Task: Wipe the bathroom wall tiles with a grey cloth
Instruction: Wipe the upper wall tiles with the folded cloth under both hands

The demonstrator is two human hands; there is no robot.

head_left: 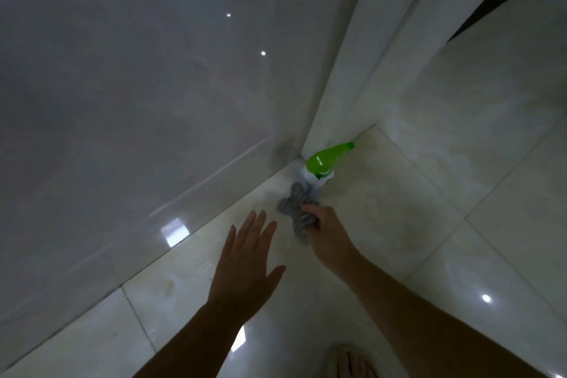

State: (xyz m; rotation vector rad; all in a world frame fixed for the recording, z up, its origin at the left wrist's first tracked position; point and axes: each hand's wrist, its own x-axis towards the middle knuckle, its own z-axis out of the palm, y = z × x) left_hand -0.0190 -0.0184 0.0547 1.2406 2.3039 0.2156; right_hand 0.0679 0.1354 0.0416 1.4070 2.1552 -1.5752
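My right hand (pixel 325 235) clenches the grey cloth (pixel 299 213) low on the floor, beside the spray bottle (pixel 320 167), prob. to lift it. Left hand (pixel 245 267) is released, fingers spread, w/ the wall tiles (pixel 153 86) just beyond the fingertips.

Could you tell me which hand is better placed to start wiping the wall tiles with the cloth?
The right hand: it already grips the grey cloth, low by the spray bottle in the corner. The left hand is open and empty, nearer the wall tiles.
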